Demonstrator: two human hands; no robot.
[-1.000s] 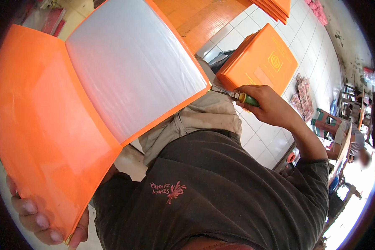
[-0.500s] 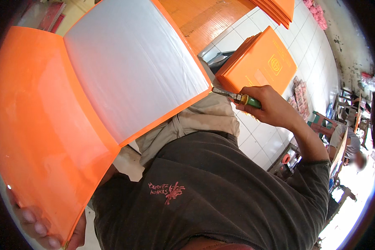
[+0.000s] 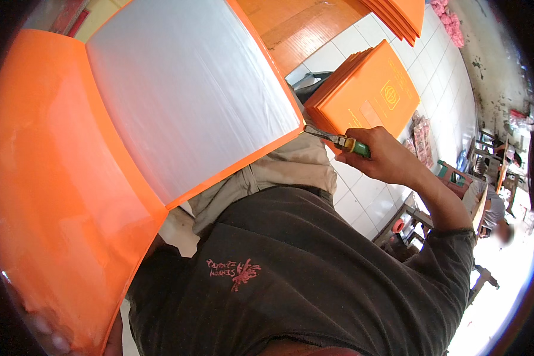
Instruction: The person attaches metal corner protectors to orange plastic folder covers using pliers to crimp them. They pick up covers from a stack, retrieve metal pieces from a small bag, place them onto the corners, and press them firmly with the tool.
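Observation:
An orange folder (image 3: 71, 172) lies spread across my lap, with clear plastic sleeves (image 3: 190, 101) on its right side. At the lower left, my left hand (image 3: 54, 339) grips the outer edge of the folder's cover, its fingers partly dark at the picture's rim. My right hand (image 3: 388, 155) is closed around the green handle of a pair of pliers (image 3: 326, 135). The jaws of the pliers are at the folder's right corner, where a small gold-coloured bit (image 3: 304, 127) shows. Whether the jaws clamp it fully I cannot tell.
Beyond my right hand stands a stack of orange folders (image 3: 362, 95), with more folders (image 3: 397, 18) farther up. An orange-brown wooden surface (image 3: 302, 29) lies behind the open folder. Pink bundles (image 3: 448, 24) lie by the wall. A person (image 3: 495, 216) sits at the far right.
The folder's cover has dropped slightly at the lower left, and my left hand with it, so less of the hand shows. The pliers stay at the corner, turned slightly.

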